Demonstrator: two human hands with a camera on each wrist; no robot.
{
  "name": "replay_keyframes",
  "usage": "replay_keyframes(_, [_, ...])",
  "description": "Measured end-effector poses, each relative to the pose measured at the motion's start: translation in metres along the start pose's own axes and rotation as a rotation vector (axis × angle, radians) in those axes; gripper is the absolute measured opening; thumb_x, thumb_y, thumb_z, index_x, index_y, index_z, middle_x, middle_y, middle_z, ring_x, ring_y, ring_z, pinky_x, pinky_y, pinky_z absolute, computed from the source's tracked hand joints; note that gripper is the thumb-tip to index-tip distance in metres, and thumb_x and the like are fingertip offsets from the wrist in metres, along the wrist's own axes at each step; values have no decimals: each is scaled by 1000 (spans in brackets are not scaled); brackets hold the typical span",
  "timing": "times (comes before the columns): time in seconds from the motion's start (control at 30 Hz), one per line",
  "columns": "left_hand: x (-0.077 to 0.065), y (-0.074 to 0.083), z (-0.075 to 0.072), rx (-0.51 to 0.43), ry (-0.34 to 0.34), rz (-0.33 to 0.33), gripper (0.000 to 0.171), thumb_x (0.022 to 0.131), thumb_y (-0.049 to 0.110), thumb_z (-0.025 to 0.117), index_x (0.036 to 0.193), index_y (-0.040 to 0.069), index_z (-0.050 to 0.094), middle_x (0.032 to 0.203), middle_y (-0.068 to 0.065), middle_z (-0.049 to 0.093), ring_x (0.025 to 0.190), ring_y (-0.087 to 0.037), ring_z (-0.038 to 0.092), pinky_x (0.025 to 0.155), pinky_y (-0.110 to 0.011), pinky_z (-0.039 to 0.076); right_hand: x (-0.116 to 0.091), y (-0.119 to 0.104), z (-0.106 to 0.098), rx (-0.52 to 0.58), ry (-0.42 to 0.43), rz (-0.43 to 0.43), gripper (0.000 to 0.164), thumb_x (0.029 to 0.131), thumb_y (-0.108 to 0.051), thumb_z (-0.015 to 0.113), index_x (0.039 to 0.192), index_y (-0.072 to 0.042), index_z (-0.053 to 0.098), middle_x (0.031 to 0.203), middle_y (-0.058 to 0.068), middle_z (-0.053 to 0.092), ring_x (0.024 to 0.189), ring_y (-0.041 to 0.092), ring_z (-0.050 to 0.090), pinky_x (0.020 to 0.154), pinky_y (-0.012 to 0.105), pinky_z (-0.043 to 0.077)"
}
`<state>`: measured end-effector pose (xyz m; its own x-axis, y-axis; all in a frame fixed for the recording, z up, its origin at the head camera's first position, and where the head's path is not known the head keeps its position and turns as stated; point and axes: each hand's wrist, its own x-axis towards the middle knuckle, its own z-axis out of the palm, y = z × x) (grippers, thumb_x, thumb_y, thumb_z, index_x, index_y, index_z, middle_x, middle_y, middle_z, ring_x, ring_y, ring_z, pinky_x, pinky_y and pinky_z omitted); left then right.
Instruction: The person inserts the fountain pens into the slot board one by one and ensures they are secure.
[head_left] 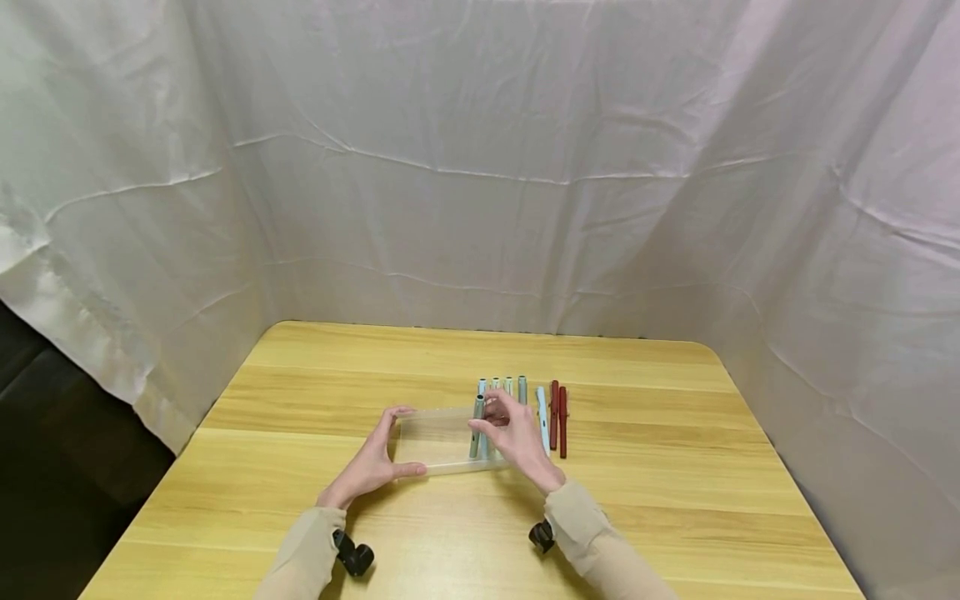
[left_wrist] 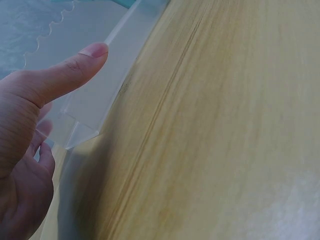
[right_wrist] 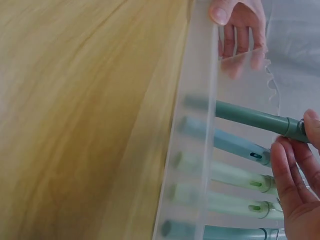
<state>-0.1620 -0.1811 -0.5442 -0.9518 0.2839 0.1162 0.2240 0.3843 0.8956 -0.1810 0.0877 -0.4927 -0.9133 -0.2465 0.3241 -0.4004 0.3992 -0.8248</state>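
Observation:
A translucent plastic pen tray (head_left: pixel 441 440) with a scalloped far edge lies on the table. My left hand (head_left: pixel 378 458) grips its left end, thumb on the near wall (left_wrist: pixel 131 42) and fingers at the far side. In my right hand (head_left: pixel 519 433), thumb and fingers pinch a dark green pen (right_wrist: pixel 255 117) by its far end; its near end is inside the tray wall. Beside it in the tray lie a blue pen (right_wrist: pixel 237 144), two light green pens (right_wrist: pixel 240 176) and a teal pen (right_wrist: pixel 235 233), side by side. The right hand partly covers them in the head view.
Right of the tray are a light blue pen (head_left: pixel 542 412) and two dark red pens (head_left: pixel 563 423). Whether the light blue one touches the tray is hidden. The wooden table (head_left: pixel 660 500) backs onto a pale curtain (head_left: pixel 465 225).

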Motion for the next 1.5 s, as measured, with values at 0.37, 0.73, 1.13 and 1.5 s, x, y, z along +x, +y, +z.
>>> replay_keyframes(0.37, [0, -2, 0, -13, 0, 24, 91, 72, 19, 91, 145, 14, 38, 154, -18, 41, 150, -45, 28, 122, -72, 16, -2, 2, 5, -23, 25, -150, 38, 88, -12, 75, 124, -3, 63, 87, 12, 76, 71, 21, 71, 67, 19, 60])
replay_keyframes(0.73, [0, -1, -1, -21, -12, 23, 92, 72, 19, 90, 146, 13, 36, 155, -18, 40, 150, -45, 27, 122, -72, 15, 0, 2, 7, -40, 7, -145, 42, 91, -13, 72, 130, -2, 60, 90, 13, 75, 70, 15, 68, 64, 18, 59])
replay_keyframes(1.13, [1, -2, -2, -11, -11, 21, 93, 72, 20, 91, 147, 14, 36, 154, -18, 40, 149, -45, 28, 121, -72, 16, 2, 1, 8, -70, -18, -103, 41, 94, -14, 69, 132, -3, 59, 93, 13, 76, 71, 13, 68, 65, 17, 59])
replay_keyframes(1.5, [1, -1, -2, -4, -8, 26, 92, 71, 20, 91, 146, 14, 37, 155, -17, 40, 151, -45, 26, 122, -71, 16, 4, 1, 8, -67, -25, -112, 45, 94, -10, 68, 137, -7, 54, 88, 13, 75, 63, 13, 63, 56, 17, 55])
